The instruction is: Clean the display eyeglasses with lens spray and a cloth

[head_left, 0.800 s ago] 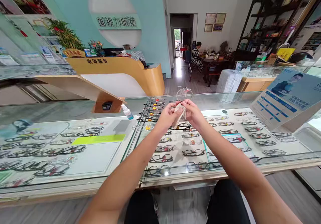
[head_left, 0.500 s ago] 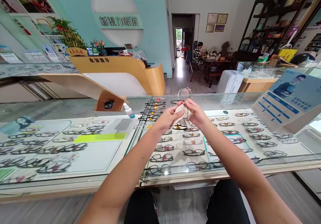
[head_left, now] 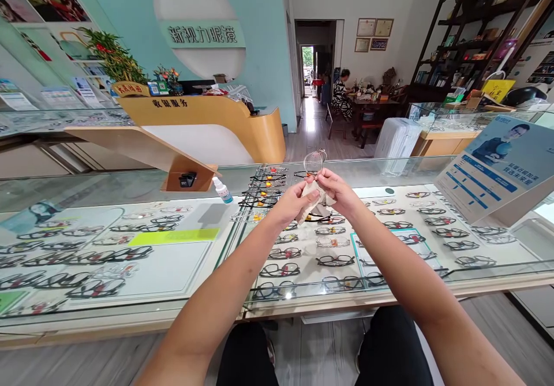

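Both hands meet above the glass display case [head_left: 277,308], over rows of spectacles. My left hand [head_left: 293,199] is closed on a pale cleaning cloth [head_left: 309,197], pinched around the lower part of a pair of eyeglasses. My right hand [head_left: 336,190] grips the thin-framed eyeglasses [head_left: 313,162] from the other side. One round lens sticks up past the fingertips; the other is hidden by the cloth and fingers. To the left, a white spray bottle [head_left: 222,190] with a blue label stands on the glass top.
A wooden stand [head_left: 186,172] sits at the left on the case. On the right stands a blue-and-white placard [head_left: 497,167]. Behind are a wooden service counter [head_left: 264,135], a plastic-wrapped suitcase [head_left: 396,143] and a person [head_left: 341,97] seated at a table.
The eyeglasses have turned slightly in my fingers, and the upper lens now tilts a little leftward. Cloth and hands stay in nearly the same place. The view shifts slightly.
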Demonstrator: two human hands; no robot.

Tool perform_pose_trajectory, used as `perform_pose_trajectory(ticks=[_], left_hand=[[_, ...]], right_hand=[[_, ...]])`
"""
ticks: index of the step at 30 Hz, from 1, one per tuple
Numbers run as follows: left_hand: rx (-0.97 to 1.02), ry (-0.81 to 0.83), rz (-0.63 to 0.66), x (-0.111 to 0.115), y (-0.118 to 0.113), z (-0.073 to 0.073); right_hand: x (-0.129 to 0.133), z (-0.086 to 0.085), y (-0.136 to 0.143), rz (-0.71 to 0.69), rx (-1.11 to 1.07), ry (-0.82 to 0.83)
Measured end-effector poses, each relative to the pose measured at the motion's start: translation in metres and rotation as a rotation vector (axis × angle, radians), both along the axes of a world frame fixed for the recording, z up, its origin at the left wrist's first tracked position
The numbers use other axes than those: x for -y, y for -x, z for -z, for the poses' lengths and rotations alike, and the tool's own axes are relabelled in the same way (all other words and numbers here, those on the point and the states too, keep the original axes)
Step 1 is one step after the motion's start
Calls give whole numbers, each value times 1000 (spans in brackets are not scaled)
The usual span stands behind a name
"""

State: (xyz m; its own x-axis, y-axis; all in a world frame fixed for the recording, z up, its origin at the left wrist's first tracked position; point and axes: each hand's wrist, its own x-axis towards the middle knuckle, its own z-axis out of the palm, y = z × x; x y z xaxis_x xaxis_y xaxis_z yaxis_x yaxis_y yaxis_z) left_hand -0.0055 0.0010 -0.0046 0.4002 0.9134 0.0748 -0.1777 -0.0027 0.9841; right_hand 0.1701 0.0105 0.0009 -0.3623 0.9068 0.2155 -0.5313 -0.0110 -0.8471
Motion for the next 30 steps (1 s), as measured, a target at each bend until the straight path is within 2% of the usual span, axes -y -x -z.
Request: perform_pose_trajectory(ticks=[8,15,19,26,30], left_hand=[[47,12,-62,3,-2,0],[-287,-163,-14,3,5,-3],[-229,-133,29,4,5,-5],[-103,-135,-89,8,-8,1],[-35,-178,-207,9,-15,3]], right_hand=[[1,3,7,-9,-54,-13],[0,5,6,-10,-26,5],[-2,7,7,-22,-24,-15],[-1,5,10,-4,-60,4],[2,6,17,8,-84,28]])
